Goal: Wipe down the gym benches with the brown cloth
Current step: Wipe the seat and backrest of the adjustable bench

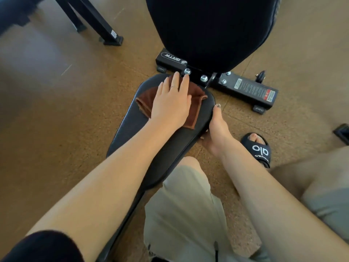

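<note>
A brown cloth (196, 103) lies folded on the far end of the black bench seat pad (170, 148). My left hand (171, 103) presses flat on the cloth, fingers straight and reaching toward the bolts at the pad's far edge. My right hand (217, 129) grips the seat pad's right edge, thumb on top and fingers hidden underneath. The black backrest pad (211, 29) rises beyond the seat.
The bench's black base bar (247, 89) with warning labels crosses the cork-coloured floor behind the seat. Another black frame leg (105, 29) stands at the far left. My foot in a black slide sandal (258, 148) is on the floor to the right, my knee below.
</note>
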A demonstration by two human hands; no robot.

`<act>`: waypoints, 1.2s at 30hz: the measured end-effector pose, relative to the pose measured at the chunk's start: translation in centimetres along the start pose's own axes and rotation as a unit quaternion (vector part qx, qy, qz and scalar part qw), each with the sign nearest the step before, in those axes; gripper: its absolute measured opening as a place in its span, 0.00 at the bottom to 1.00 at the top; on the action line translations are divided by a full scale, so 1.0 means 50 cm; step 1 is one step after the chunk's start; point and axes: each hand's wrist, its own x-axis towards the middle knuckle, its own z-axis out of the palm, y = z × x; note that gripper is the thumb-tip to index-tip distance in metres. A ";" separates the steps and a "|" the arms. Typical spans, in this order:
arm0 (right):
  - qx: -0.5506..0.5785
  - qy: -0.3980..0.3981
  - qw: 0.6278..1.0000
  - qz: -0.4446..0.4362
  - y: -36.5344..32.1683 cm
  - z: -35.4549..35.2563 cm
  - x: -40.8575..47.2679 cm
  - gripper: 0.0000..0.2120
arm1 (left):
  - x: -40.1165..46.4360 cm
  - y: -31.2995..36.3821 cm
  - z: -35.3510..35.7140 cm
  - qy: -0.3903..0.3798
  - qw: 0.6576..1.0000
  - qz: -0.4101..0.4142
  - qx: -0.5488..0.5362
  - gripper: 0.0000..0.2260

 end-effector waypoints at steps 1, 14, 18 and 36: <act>0.016 -0.028 0.999 -0.001 0.002 -0.013 -0.002 0.33 | 0.010 0.009 0.001 0.002 1.000 0.000 0.005 0.27; 0.062 -0.068 0.995 0.047 0.014 -0.033 -0.002 0.32 | -0.251 0.013 0.022 0.000 0.996 0.074 0.056 0.30; 0.112 -0.153 0.982 0.020 0.015 -0.077 0.001 0.31 | -0.110 0.093 0.034 0.024 0.998 0.058 0.027 0.31; 0.145 -0.099 0.984 0.018 0.011 -0.067 -0.014 0.33 | -0.198 0.054 0.040 0.025 0.986 0.128 0.105 0.31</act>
